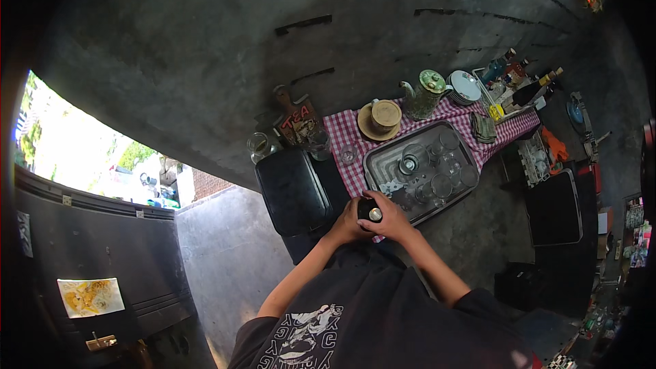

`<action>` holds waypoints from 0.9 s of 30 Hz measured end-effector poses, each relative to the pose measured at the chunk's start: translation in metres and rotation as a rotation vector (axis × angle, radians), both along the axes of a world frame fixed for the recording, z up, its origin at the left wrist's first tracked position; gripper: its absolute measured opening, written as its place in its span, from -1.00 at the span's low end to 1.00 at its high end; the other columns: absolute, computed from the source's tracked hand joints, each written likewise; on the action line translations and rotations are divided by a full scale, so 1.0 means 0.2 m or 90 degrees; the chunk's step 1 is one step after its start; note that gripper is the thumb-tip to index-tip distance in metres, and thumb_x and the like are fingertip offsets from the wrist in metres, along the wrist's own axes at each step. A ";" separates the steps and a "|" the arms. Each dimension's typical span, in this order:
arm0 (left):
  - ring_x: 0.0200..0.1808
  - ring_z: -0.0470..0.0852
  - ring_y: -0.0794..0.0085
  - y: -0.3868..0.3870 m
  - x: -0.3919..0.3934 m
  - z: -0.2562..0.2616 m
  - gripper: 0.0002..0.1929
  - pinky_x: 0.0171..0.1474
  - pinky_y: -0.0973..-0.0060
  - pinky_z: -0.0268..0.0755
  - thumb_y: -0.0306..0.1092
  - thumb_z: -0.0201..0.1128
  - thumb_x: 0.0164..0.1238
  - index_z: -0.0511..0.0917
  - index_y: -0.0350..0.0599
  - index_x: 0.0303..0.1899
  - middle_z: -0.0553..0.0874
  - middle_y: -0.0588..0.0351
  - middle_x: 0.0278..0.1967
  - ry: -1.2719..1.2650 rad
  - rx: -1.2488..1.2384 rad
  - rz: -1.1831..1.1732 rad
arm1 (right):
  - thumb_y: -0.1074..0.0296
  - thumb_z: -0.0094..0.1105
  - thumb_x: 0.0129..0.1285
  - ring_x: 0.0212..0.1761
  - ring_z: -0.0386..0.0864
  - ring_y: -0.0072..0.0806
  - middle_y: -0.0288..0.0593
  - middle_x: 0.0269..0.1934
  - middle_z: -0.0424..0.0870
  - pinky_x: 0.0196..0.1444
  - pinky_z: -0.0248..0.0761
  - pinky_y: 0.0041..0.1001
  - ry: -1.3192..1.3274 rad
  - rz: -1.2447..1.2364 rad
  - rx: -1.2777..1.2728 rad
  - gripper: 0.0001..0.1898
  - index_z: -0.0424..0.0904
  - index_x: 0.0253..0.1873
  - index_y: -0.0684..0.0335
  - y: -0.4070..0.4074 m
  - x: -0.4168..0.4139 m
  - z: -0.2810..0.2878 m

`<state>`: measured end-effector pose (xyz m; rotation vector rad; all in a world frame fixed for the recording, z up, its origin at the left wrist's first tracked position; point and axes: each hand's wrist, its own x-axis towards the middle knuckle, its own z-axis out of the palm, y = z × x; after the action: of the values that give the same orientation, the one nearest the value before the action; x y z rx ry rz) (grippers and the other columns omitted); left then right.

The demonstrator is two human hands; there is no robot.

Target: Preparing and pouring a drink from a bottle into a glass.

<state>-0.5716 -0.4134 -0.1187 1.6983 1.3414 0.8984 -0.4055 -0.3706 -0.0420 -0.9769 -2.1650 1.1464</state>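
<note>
Both my hands are closed around a dark rounded object (365, 208) with a small pale metallic top; seen from above, it may be a bottle or jar. My left hand (349, 221) wraps its left side. From the right, my right hand (392, 218) grips it, the thumb beside the metallic top. Just beyond my fingers lies a grey metal tray (370, 166) with patches of liquid on its bottom. Several clear glasses stand on it, including a tall glass (416, 158) and a nearer glass (441, 185). Another small glass (349, 154) sits on the red-and-white checked cloth (342, 128).
Behind the tray are a lidded cup (385, 115) on a saucer, a green enamel pot (423, 102), stacked plates (465, 86) and a bottle rack (518, 114). At left are a black box-like thing (292, 192), a glass jar (260, 146) and a wooden board (297, 120).
</note>
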 end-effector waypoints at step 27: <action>0.24 0.50 -0.17 -0.01 0.01 -0.03 -0.01 0.27 0.06 0.40 -0.08 0.67 -0.18 0.28 -0.36 0.27 0.51 -0.27 0.16 0.007 0.056 0.014 | 0.19 0.33 0.19 0.17 0.57 0.03 0.11 0.14 0.60 0.23 0.45 -0.20 -0.082 0.115 -0.015 -0.40 0.45 0.29 0.32 0.11 0.02 0.10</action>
<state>-0.5701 -0.4153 -0.1255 1.7604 1.3473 0.9743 -0.4011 -0.3480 -0.0229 -0.9016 -2.3885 1.2232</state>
